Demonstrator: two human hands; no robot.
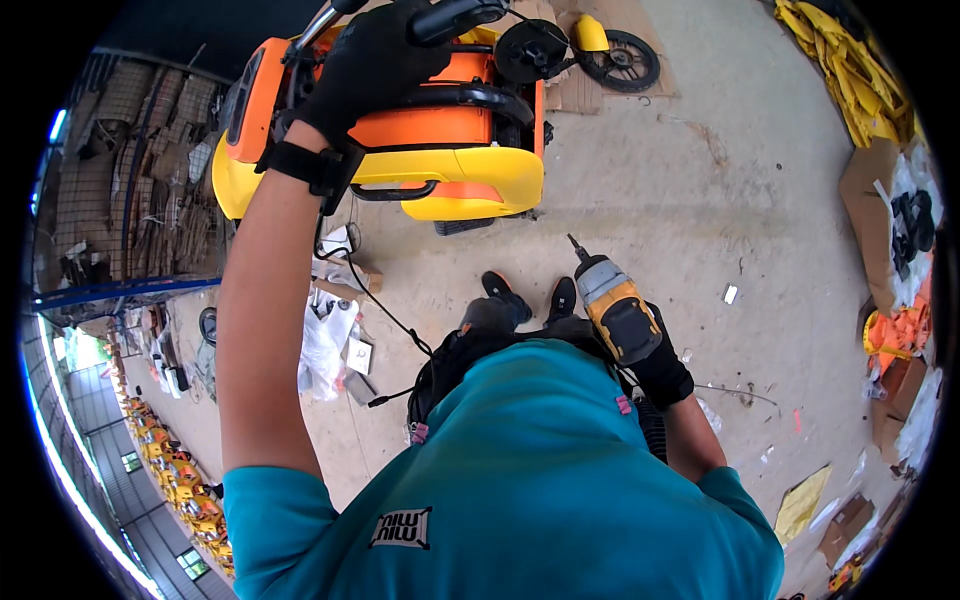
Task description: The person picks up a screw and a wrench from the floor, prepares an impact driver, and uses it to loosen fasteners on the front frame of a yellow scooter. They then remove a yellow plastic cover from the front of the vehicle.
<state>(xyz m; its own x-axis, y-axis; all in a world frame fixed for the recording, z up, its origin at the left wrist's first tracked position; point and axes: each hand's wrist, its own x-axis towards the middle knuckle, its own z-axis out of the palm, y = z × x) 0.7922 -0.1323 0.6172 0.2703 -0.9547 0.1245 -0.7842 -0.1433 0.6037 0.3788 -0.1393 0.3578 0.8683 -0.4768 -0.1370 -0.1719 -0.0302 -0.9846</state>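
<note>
A yellow and orange scooter [475, 185] stands at the upper left, in front of me. My left hand [372, 70], in a black glove, reaches out to it and is closed around its black handlebar grip [455, 20]; the fingertips are partly hidden. Low at my right side, my gloved right hand [662, 362] is wrapped around the handle of a yellow and grey cordless impact driver [622, 312]. Its bit points up and away from me, apart from the scooter.
A spoked black wheel [622, 62] lies on cardboard beyond the scooter. Plastic bags [325, 345] and small boxes litter the floor at left, beside a mesh rack [130, 170] of flattened cardboard. Yellow sheeting [845, 65] and orange parts [900, 325] lie along the right.
</note>
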